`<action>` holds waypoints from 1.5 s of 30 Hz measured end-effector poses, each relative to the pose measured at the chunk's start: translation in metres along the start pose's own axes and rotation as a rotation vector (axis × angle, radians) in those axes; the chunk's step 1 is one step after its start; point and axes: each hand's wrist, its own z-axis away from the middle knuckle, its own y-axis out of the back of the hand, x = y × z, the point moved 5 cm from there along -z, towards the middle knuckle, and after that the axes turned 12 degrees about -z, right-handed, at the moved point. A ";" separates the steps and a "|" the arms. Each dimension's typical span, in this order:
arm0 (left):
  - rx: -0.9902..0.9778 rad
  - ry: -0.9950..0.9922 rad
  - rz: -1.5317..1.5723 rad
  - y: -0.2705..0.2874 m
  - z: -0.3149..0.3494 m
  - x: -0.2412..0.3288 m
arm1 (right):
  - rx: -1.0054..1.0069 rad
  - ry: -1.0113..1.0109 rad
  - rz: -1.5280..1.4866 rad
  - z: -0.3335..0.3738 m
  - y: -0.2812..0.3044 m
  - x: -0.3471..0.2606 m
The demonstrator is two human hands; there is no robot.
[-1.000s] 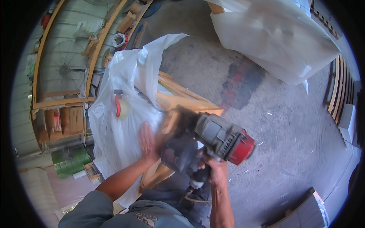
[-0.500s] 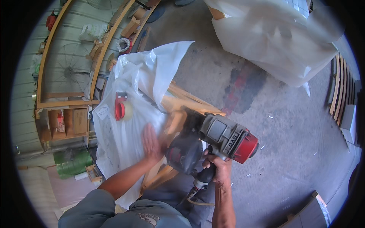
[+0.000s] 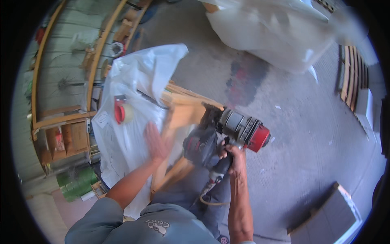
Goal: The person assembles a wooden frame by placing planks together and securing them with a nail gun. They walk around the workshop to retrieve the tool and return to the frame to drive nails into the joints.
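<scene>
In my right hand point(image 3: 234, 156) is a nail gun point(image 3: 234, 122), grey and black with a red end cap and a round black magazine; my fingers wrap its handle. A hose runs from the handle's lower end towards my legs. The nose of the tool is at the wooden frame point(image 3: 185, 116); whether it touches is hard to tell. My left hand point(image 3: 157, 144) is flat and slightly blurred, on the white plastic sheet point(image 3: 134, 152) draped over the frame's left part, beside its near edge. A red tape dispenser point(image 3: 119, 110) with a roll lies on the sheet.
Beyond the frame stands a large plastic-wrapped bulk point(image 3: 268, 34). Slatted pallets point(image 3: 349, 77) lie at the right, a grey-white panel or box point(image 3: 329, 221) at the lower right. Wooden shelving point(image 3: 67, 140) and a green roll point(image 3: 77, 183) line the left. Small white scraps point(image 3: 278, 107) dot the floor.
The whole view has shifted, with the scene sliding left and up. The nail gun has moved slightly right and away relative to the sheet. My left hand stays flat on the plastic.
</scene>
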 end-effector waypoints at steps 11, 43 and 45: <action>0.149 -0.031 -0.064 -0.005 0.005 0.002 | 0.180 0.237 -0.325 0.068 0.114 -0.068; 0.073 0.038 0.078 -0.020 0.012 -0.018 | 1.150 -0.280 1.137 0.468 0.370 0.197; -0.052 0.031 0.012 -0.007 0.012 -0.014 | 1.166 -0.268 1.062 0.478 0.389 0.235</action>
